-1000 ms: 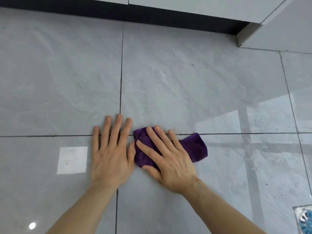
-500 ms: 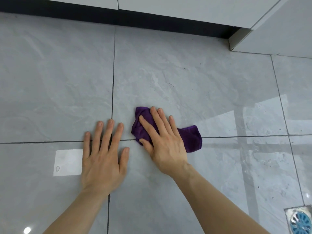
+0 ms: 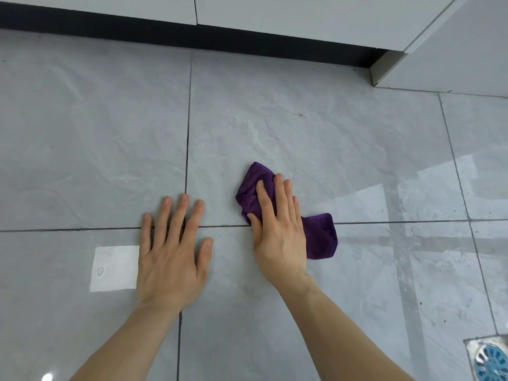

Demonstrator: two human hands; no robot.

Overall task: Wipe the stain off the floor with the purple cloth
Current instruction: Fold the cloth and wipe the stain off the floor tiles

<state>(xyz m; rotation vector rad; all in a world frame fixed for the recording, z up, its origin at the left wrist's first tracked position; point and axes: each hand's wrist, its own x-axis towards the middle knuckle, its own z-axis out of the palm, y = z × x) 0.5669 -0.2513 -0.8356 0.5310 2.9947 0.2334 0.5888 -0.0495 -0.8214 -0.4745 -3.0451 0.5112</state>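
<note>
A crumpled purple cloth (image 3: 320, 237) lies on the grey tiled floor (image 3: 302, 127), across a grout line. My right hand (image 3: 277, 229) presses flat on top of it, fingers pointing away from me, with cloth showing past the fingertips and to the right of the palm. My left hand (image 3: 173, 254) rests flat on the floor to the left, fingers spread, holding nothing. A few faint dark specks (image 3: 279, 139) mark the tile beyond the cloth; no distinct stain shows, and the floor under the cloth is hidden.
White cabinet fronts (image 3: 275, 15) over a dark kick strip (image 3: 192, 37) run along the far edge. A wall corner (image 3: 384, 70) juts in at the upper right. A floor drain with a blue grate (image 3: 490, 360) sits at the lower right. A bright square reflection (image 3: 115, 268) lies left of my left hand.
My right hand has pushed the cloth away from me and to the right, past the grout line. My left hand has stayed planted flat on the floor.
</note>
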